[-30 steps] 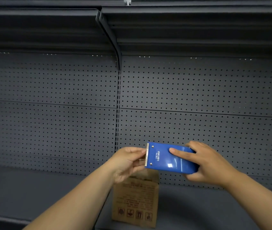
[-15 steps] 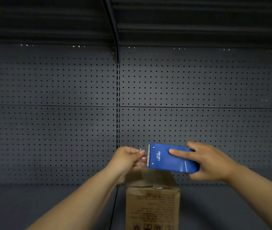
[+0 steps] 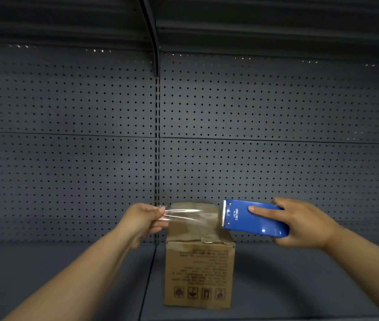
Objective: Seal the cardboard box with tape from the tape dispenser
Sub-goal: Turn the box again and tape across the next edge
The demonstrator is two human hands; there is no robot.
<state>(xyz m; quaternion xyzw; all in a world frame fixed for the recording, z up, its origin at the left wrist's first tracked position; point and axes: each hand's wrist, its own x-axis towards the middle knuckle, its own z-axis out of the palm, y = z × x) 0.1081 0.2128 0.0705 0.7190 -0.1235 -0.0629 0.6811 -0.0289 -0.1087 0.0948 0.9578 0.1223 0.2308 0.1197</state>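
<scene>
A: Grip on the right?

B: Right hand point(image 3: 304, 222) wrapped around the blue tape dispenser point(image 3: 254, 217), index finger laid flat along its top face, thumb hidden underneath. Toothed edge faces left. The dispenser is held in the air, just right of the top of the cardboard box point(image 3: 198, 262).

A: And the left?

B: Left hand point(image 3: 143, 220) closed, fingertips pressed together, pinching the free end of the clear tape point(image 3: 183, 215). The strip runs taut from that pinch across to the toothed edge, over the box top. Whether it touches the cardboard, cannot tell.

A: Where does the box sit?

B: On the dark shelf point(image 3: 68, 274), upright, in front of the pegboard back panel point(image 3: 253, 135), between the two forearms. A strip of older tape runs over its top front edge.

A: What has changed from half a second back?

B: Then the hands were nearly touching, the left fingers right at the toothed edge. Now they stand well apart with a length of tape drawn out between them; the dispenser has gone right, the left hand left. The view has tipped down: more of the box front shows.

A: Anything unclear?

B: The tape roll is hidden inside the dispenser. The box print is blurred, unreadable. The tape shows only by its glints.
</scene>
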